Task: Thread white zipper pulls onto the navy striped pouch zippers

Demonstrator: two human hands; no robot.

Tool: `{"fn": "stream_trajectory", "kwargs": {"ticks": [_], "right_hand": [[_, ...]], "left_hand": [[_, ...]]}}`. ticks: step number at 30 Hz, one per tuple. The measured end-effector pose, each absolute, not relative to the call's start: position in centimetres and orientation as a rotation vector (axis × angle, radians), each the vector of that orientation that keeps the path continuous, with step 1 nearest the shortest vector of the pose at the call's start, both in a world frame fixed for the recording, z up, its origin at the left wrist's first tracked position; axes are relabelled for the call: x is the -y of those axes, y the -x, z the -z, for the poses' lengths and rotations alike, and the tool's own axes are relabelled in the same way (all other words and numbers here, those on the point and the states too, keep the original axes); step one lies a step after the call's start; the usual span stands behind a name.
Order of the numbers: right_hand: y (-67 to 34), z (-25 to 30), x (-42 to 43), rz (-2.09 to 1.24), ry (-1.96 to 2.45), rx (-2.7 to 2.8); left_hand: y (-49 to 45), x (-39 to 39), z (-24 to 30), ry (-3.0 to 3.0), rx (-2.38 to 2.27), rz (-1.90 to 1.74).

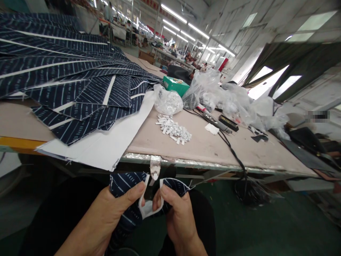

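navy cloth [134, 215] spans left hand [121, 202] to right hand [179, 209].

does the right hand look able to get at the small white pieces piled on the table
Probably yes, once its grip is free: the right hand pinches the striped fabric, but the small white pieces lie uncovered near the front of the table, with the plastic bag behind them.

at lower centre, the table's edge [191, 161] stands before our left hand [115, 204] and right hand [178, 206]; beyond, we could pass between the white heap [174, 129] and black cable [234, 154].
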State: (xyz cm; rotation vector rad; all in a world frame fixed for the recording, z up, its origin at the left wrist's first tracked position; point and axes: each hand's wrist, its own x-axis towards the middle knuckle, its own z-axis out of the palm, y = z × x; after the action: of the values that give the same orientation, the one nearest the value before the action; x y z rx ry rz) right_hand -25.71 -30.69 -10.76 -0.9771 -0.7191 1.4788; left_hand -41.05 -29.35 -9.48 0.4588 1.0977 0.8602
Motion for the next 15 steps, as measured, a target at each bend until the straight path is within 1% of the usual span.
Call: {"fn": "stream_trajectory", "kwargs": {"ticks": [4, 8, 15], "right_hand": [[26.0, 10.0, 30.3, -1.528, 0.981, 0.712], [26.1, 10.0, 30.0, -1.569, 1.076, 0.643], [26.0, 10.0, 29.3, -1.613, 1.166, 0.569]], "left_hand": [[41.1, 29.0, 10.1, -0.508, -1.055, -0.852], [41.3, 28.8, 10.1, -0.545, -0.934, -0.887], [40.9, 28.3, 9.2, -0.541, -0.944, -0.879]]}}
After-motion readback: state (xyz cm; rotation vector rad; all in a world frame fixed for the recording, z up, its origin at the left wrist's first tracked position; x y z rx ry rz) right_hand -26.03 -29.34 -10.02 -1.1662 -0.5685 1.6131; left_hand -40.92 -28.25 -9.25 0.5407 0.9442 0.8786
